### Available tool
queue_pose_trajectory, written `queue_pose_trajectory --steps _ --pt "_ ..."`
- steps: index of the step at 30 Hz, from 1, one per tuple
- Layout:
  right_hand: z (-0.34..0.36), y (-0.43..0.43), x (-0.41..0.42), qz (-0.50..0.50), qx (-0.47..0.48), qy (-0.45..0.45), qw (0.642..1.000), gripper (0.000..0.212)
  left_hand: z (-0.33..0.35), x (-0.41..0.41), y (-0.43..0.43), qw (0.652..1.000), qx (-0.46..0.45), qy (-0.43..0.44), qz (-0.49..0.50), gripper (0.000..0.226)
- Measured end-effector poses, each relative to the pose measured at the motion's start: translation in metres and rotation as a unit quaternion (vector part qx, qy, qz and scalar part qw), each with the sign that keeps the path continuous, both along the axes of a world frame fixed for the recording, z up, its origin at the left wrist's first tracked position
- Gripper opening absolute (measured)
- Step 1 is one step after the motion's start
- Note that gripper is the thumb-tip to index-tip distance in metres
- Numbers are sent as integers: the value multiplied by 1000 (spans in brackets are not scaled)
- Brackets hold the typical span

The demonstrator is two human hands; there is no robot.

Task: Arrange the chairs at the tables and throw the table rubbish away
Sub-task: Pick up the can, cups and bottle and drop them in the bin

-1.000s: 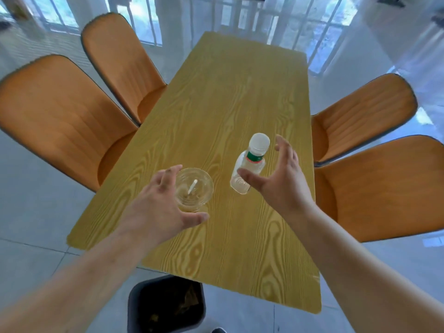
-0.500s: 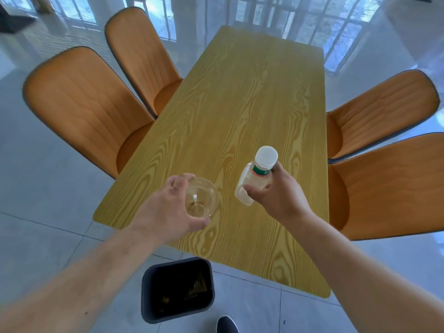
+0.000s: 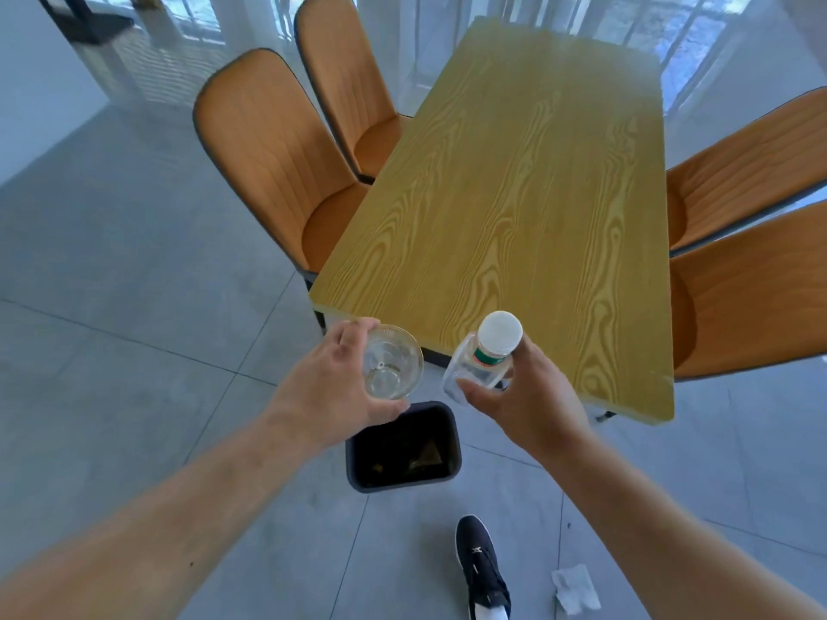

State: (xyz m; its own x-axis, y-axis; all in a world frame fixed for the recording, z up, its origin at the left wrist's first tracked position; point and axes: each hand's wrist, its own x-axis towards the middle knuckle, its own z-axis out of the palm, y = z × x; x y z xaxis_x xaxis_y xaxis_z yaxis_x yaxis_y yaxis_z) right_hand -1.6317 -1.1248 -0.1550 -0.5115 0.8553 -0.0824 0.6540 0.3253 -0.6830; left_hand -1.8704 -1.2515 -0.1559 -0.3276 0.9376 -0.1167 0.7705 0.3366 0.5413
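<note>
My left hand (image 3: 333, 387) grips a clear plastic cup (image 3: 394, 368) from its left side, held in the air just off the near edge of the wooden table (image 3: 514, 181). My right hand (image 3: 523, 400) holds a small clear bottle (image 3: 481, 358) with a white cap and green band, tilted, also off the table's near edge. Both sit above and a little beyond a dark rubbish bin (image 3: 402, 447) on the floor, which holds some scraps. Orange chairs stand at the table: two on the left (image 3: 268, 145), two on the right (image 3: 752, 288).
A crumpled white tissue (image 3: 575, 590) lies on the grey tiled floor at the lower right. My dark shoe (image 3: 481, 568) stands just behind the bin. Windows and white curtains run along the far wall.
Both hands closed on the cup and the bottle, lifted them off the table and drew them back over the near edge toward the bin. The view shifted back and down.
</note>
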Motion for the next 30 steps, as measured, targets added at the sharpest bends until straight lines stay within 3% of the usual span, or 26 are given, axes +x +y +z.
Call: queue_pose_trajectory --steps 8,14,22,25,30 --pt "-20 -25 2 -25 2 21 999 62 -19 6 -38 999 20 -15 23 107" --pt "-132 -22 -1 1 -33 -22 999 59 -124 14 -55 998 -3 -17 63 105" --pt "-251 -16 -2 28 -30 -68 997 82 -229 25 -57 994 -24 -45 102 113" --pt "-265 -20 -3 47 -37 -93 994 87 -235 24 -53 994 -34 -35 97 119" --pt "-231 -32 -2 72 7 -106 992 81 -205 22 -51 998 -19 36 56 92"
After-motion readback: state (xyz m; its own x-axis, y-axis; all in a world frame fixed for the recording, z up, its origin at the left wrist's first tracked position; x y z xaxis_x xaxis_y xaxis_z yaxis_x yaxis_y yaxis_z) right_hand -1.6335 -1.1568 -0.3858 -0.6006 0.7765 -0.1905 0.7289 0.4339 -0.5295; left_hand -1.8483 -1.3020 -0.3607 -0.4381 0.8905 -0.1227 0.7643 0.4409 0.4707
